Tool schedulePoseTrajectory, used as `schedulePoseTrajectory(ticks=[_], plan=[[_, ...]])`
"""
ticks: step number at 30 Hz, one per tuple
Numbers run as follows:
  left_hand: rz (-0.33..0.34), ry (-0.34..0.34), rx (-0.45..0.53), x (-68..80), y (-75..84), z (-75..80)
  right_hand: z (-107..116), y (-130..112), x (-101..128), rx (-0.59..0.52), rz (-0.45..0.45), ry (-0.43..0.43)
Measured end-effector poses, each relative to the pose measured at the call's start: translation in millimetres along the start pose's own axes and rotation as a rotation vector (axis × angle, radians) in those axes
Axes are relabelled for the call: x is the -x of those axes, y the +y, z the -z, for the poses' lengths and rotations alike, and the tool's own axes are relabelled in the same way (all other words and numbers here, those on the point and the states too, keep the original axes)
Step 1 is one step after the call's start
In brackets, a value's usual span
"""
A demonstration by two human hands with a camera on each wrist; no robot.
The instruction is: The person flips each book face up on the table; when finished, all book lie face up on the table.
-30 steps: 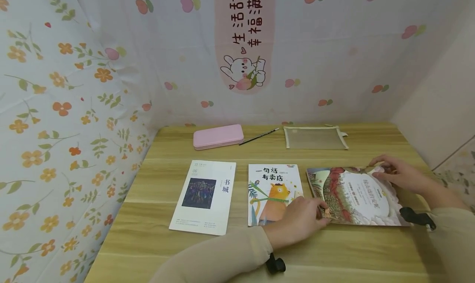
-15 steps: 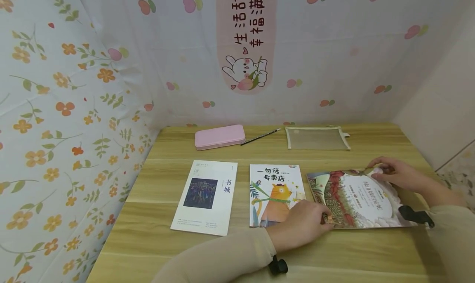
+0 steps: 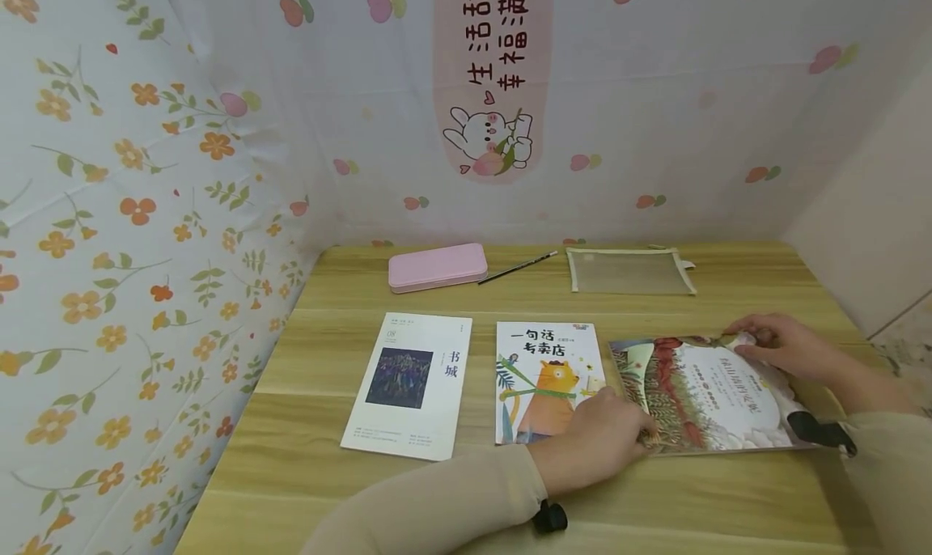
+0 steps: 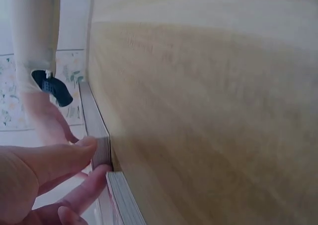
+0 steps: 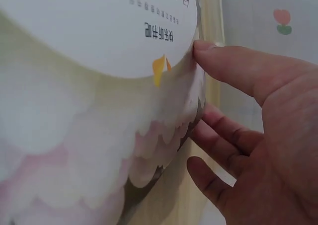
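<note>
Both hands pinched the illustrated picture book (image 3: 699, 393): left hand (image 3: 604, 438) at its near corner, right hand (image 3: 782, 346) at the far edge. Squaring it beside the orange-cat paperback (image 3: 548, 377) wanted an even slide.

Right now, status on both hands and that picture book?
Left hand pinches picture book near corner. Right hand grips far corner, thumb on top. Book flat on table, beside orange-cat book. Nothing in the way.

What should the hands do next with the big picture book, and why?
Probably lift the picture book a little off the table. The left hand pinches its near corner and the right hand has fingers under its far edge, so both already have a grip, and the book lies almost flat, close beside the cat book.
</note>
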State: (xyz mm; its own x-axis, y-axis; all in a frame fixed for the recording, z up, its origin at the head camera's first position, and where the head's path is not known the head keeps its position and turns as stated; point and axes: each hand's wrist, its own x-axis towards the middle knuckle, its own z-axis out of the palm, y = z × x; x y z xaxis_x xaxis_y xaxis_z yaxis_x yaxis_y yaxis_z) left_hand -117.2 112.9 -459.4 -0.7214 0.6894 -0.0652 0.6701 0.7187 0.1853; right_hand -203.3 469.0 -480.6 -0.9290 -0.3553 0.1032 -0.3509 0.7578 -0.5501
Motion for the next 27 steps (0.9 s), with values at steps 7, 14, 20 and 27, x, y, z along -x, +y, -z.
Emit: schedulePoseTrajectory(ticks=[7,14,20,27], plan=[[-0.021,-0.028,0.116,-8.2,-15.0,0.8,-5,-9,13,0.091,-0.060,0.005],[0.011,-0.064,0.242,-18.9,-45.7,15.9,-9,-10,36,0.080,-0.133,0.041],[0.052,-0.114,0.314,-36.0,-71.5,35.3,0,-17,53,0.104,-0.261,-0.068],[0.077,-0.102,0.342,-60.4,-82.5,37.6,6,-30,65,0.189,-0.266,-0.131]])
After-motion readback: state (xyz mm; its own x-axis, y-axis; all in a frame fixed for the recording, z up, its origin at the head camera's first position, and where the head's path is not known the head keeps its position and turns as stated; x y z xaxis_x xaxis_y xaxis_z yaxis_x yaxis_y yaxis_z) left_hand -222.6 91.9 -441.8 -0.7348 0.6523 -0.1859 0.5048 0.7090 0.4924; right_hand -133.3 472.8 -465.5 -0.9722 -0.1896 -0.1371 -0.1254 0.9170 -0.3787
